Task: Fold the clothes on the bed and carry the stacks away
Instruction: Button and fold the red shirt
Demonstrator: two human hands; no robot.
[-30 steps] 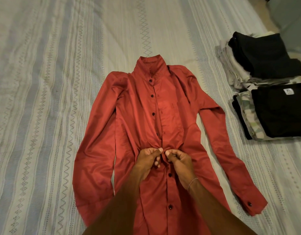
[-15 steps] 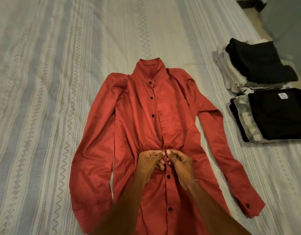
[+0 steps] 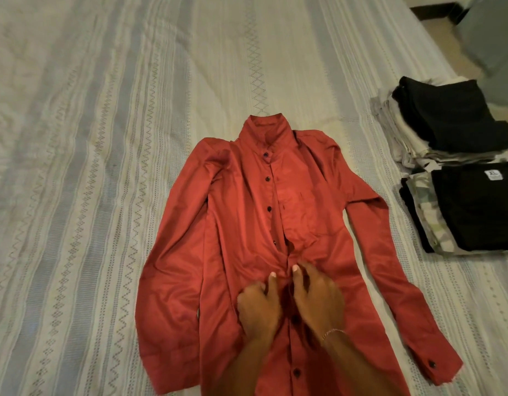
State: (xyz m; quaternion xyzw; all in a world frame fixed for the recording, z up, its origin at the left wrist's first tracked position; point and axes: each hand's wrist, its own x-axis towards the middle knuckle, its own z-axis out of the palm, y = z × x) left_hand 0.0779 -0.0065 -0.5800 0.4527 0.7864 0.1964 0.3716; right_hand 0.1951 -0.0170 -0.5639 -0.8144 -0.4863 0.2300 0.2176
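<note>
Long-sleeved red satin button shirt (image 3: 247, 224) lying flat mid-bed. My left hand (image 3: 258, 307) & right hand (image 3: 318, 295) have shifted from pinching closed to thumbs pressing placket, fingers half-curled; button probably fastened, folding next.

Bare forearms, no sleeves; a thin silver bracelet (image 3: 333, 332) circles the right wrist.
</note>
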